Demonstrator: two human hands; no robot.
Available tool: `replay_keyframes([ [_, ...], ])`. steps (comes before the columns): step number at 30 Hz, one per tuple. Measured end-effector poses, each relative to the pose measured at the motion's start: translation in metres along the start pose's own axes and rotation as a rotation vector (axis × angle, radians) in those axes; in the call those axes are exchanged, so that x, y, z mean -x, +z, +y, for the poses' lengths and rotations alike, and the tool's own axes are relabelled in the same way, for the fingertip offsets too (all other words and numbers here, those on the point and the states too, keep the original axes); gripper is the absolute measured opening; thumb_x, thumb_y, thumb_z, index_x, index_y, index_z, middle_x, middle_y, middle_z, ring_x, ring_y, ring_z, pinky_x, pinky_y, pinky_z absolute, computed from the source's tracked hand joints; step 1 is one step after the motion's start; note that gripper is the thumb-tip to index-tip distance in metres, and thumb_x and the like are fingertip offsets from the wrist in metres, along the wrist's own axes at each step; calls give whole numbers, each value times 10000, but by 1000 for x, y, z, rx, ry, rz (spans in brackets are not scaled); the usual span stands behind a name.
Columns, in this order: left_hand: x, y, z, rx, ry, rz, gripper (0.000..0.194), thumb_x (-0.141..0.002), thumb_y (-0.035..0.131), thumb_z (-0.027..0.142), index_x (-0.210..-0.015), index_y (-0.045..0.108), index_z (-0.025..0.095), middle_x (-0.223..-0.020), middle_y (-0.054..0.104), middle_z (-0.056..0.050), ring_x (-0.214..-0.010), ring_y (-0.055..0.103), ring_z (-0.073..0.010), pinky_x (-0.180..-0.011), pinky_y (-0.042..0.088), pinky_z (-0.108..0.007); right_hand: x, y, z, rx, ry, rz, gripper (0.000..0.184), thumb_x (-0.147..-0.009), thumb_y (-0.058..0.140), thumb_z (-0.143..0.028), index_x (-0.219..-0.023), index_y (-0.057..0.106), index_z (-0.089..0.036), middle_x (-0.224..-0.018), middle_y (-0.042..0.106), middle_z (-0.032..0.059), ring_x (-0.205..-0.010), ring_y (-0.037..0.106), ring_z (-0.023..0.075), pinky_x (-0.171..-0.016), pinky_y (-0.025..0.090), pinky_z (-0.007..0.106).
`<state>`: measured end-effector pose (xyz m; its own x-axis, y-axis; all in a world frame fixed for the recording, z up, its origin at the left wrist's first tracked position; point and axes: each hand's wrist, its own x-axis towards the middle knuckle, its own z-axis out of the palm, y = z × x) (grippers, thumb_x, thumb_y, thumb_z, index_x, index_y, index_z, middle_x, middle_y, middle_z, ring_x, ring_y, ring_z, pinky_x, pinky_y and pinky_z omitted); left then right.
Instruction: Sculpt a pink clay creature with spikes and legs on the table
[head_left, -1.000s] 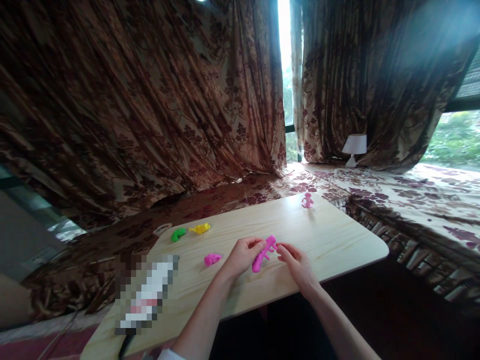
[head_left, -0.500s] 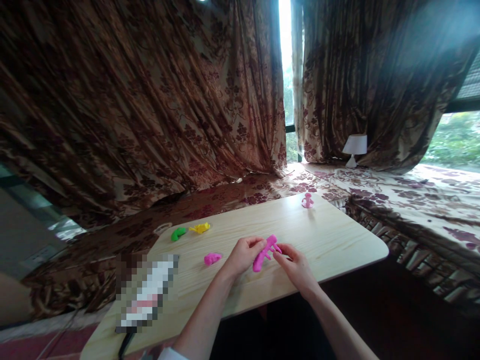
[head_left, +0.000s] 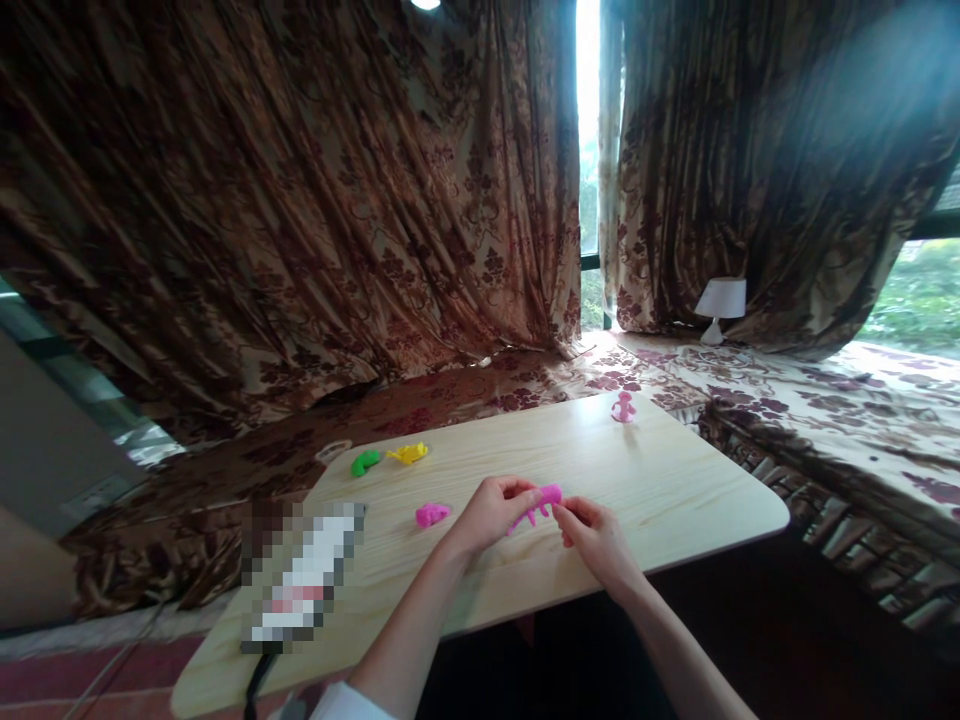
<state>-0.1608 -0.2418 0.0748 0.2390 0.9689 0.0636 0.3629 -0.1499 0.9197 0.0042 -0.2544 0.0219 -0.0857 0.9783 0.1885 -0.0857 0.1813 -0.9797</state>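
Over the middle of the table, my left hand grips a pink clay figure between thumb and fingers. The figure has a thick body with several thin legs on its underside, partly hidden by my fingers. My right hand is closed in a pinch at the figure's right end; the part between its fingertips is mostly covered. Left of my left hand lies a pink clay lump. Farther back on the left are a green clay piece and a yellow clay piece.
A small pink figure stands near the far edge of the pale wooden table. At the left, a blurred-out flat object has a dark cord. Behind the table is a floral-covered ledge with a white lamp, below patterned curtains.
The pink figure has been turned in my hands, from slanting upright to lying more level with legs downward. My right fingertips have closed in on its end. The view has shifted slightly.
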Motion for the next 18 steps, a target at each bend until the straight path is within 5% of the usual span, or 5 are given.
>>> replay_keyframes([
  [5,-5,-5,-2,-10,24,46,292,-735,610,412,-756,696,133,-662,630,-6,-619,511,-120,-601,380,-231,-1,2,3,12,28,3,290,-752,627,-441,-690,655,-159,-542,532,-18,-516,498,126,-478,417,230],
  [12,-2,7,-2,-12,6,8,380,-757,561,502,-796,663,137,-590,560,20,-464,411,-81,-422,300,-200,-2,2,6,12,35,16,333,-785,583,-473,-751,655,-150,-613,560,3,-555,532,136,-487,439,226],
  [18,-4,10,-1,-56,82,35,306,-760,589,441,-743,659,143,-639,602,6,-563,496,-104,-527,376,-212,1,0,1,13,2,12,304,-788,596,-427,-680,644,-147,-576,537,-10,-537,508,120,-504,424,217],
])
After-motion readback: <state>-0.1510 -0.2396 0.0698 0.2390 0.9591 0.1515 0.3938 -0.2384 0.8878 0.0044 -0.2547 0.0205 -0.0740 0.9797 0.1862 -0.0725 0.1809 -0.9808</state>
